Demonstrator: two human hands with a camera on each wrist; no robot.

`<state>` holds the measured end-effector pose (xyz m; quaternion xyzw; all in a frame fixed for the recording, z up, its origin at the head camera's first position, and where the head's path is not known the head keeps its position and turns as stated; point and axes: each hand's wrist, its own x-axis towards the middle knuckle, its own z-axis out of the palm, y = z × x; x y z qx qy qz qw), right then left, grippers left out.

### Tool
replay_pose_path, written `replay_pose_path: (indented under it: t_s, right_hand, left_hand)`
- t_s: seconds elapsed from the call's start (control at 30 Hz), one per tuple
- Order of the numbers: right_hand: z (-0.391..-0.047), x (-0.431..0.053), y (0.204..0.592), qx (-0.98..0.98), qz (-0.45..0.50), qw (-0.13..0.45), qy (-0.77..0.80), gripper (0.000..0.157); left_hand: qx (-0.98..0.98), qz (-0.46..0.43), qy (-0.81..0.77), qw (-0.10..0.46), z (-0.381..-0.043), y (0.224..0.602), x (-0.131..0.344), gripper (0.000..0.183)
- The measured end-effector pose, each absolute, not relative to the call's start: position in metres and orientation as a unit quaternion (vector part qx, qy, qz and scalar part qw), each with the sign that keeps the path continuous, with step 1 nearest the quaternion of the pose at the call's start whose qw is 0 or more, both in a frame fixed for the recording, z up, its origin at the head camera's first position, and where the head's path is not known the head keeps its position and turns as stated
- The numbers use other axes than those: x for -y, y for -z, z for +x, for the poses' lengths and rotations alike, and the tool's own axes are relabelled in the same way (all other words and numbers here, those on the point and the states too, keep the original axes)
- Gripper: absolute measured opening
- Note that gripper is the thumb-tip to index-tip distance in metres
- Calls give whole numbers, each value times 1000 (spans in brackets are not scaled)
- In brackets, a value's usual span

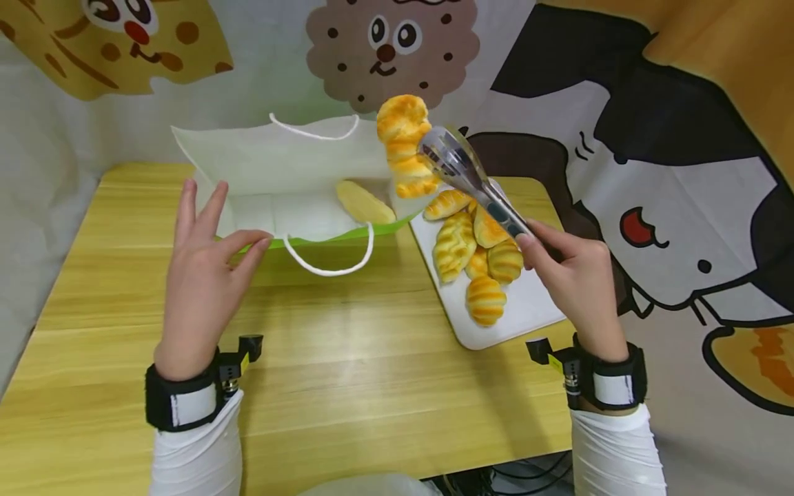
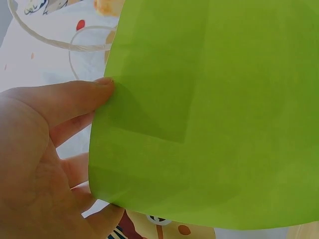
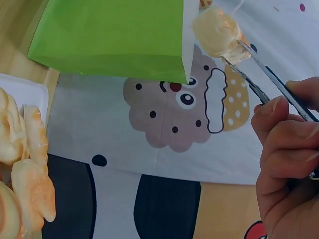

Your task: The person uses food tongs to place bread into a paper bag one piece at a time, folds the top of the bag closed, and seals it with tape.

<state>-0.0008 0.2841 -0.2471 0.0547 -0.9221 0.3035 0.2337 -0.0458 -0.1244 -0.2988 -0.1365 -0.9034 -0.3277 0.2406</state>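
My left hand [image 1: 207, 275] pinches the near rim of a green paper bag [image 2: 209, 114] between thumb and index finger. The bag stands with its mouth spread and its white inside showing. One pale bread piece [image 1: 364, 202] lies inside it. In my right hand [image 1: 573, 282] is a pair of metal tongs [image 1: 471, 176], gripped along the handles. A long golden bread [image 1: 404, 141] is caught in the tongs' tips, held over the bag's right end. From the right wrist view, the bread's end [image 3: 217, 34] shows beyond the bag's edge.
A white tray [image 1: 459, 331] to the right of the bag bears several golden breads [image 1: 486, 301]. White rope handles [image 1: 329, 271] stick out from the bag's rims. Behind the wooden table [image 1: 335, 386] hangs a cartoon-printed cloth [image 1: 279, 62].
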Motion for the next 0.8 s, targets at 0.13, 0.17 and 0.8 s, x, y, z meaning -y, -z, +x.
replay_pose_path:
  t_s: [0.13,0.17,0.8]
  right_hand:
    - [-3,-279,242,929,75,226,-282,28]
    - [-4,-278,241,931,79,225,-277,28]
    - [-27,-260,213,957,201,165,-127,26]
  left_hand:
    - [902,-138,330,242,-45,299,125,14]
    - [902,-138,330,242,-45,298,125,14]
    - [902,-144,330,240,-42,299,126,13]
